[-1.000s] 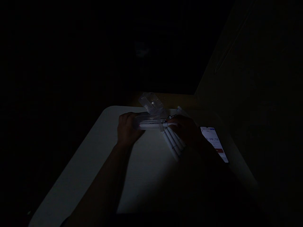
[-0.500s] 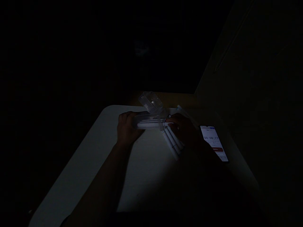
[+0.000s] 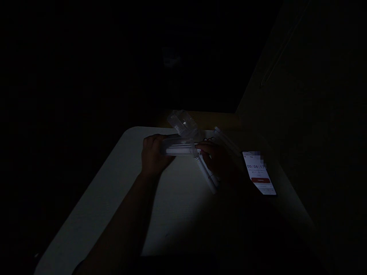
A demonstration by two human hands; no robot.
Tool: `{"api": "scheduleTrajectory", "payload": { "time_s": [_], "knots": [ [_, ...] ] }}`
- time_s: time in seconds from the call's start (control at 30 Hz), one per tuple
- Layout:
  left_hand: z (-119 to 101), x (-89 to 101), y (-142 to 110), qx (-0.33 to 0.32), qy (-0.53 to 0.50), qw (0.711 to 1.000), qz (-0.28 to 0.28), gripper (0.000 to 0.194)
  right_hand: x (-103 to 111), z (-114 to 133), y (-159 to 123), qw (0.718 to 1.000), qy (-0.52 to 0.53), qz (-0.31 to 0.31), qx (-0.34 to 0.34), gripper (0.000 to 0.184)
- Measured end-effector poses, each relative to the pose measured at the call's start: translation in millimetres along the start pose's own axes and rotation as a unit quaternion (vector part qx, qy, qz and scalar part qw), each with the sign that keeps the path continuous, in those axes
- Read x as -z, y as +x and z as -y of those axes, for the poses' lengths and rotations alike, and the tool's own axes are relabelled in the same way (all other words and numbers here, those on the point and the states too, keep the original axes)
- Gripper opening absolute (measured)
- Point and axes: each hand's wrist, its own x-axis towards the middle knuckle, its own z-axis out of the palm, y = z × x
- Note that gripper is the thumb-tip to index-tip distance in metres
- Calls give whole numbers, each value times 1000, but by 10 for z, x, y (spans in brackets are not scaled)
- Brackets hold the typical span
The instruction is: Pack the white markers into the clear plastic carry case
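Observation:
A clear plastic case (image 3: 177,147) lies on its side on the table, with its mouth facing right and several white pen-like sticks inside. My left hand (image 3: 153,152) is wrapped round the closed left end. At the mouth, my right hand (image 3: 210,152) pinches the end of a white stick (image 3: 198,150), whose other end reaches into the case. Below the mouth, more white sticks (image 3: 208,175) lie slanted on the table, partly behind my right hand. The case's clear lid (image 3: 182,122) stands tilted open behind it. Dim light hides the sticks' exact kind.
The pale table (image 3: 114,183) has rounded corners. At its right side lies a lit phone (image 3: 259,175) showing a timer. A long pale stick (image 3: 226,139) rests near the back edge. Dark surfaces rise behind the table, and a cord (image 3: 282,51) hangs at right.
My right hand has moved slightly left toward the case's mouth, and the pinched stick sits deeper in the case. My left hand and the case have hardly moved.

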Motion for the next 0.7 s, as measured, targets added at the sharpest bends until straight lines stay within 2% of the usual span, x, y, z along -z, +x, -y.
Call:
{"api": "scheduleTrajectory", "payload": {
  "time_s": [0.3,0.5,0.7],
  "knots": [
    [20,-20,-3,3,1,1000,8,47,-26,21,-28,1000,-6,22,8,41],
    [26,-19,-4,-12,-2,1000,3,45,-67,-13,-31,997,-35,62,11,55],
    [61,-45,-25,2,-10,1000,-19,49,74,-37,-9,997,-67,39,-23,52]
  ]
}}
